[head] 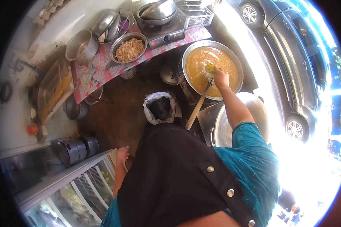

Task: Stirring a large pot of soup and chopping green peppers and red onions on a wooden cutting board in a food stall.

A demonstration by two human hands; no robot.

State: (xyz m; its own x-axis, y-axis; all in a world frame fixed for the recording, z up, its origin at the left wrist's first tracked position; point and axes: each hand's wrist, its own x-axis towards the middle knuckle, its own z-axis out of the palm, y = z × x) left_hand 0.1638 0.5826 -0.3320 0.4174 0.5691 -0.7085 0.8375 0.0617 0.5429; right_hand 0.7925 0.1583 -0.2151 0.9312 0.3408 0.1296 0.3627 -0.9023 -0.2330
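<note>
My right hand (221, 77) is above the orange-brown liquid (197, 76) in a large metal pot (240, 63), its fingers closed on a small yellow packet (209, 67). Whitish matter shows on the liquid just under the packet. A long-handled utensil with a wooden handle (197, 109) leans on the pot's near rim, its metal end by my right hand. My left hand (122, 154) hangs low at the left, near the edge of a glass-doored refrigerator (82, 187); nothing shows in it, and its fingers look partly curled.
A cloth-covered table (95, 74) holds a bowl of chopped food (130, 49), a gas stove (167, 38) and metal bowls. Beside the pot sits a large metal pan (251, 113). A lined bin (147, 109) stands before me. Beyond, a dark car (292, 65) is parked.
</note>
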